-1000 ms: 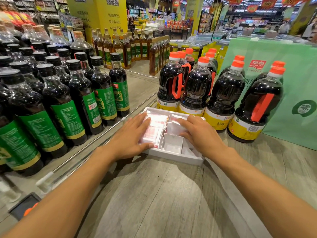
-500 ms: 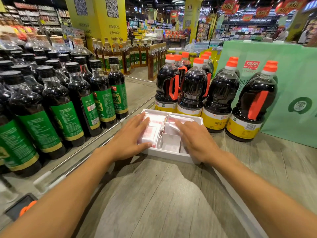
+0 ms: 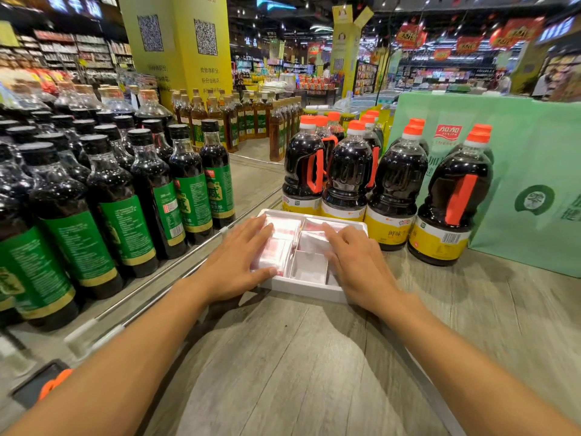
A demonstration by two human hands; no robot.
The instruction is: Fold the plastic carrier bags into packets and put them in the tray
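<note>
Left hand (image 3: 235,265) flat, fingers straight, on glossy folded packets (image 3: 283,231), right hand (image 3: 358,265) likewise, white rectangular divided tray (image 3: 301,289)

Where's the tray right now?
Head view, centre: white tray on the wooden shelf, in front of the orange-capped jugs, under the left hand and right hand.

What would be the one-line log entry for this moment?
left hand: flat on packets | right hand: flat over tray right side | stage: packets in tray
</note>
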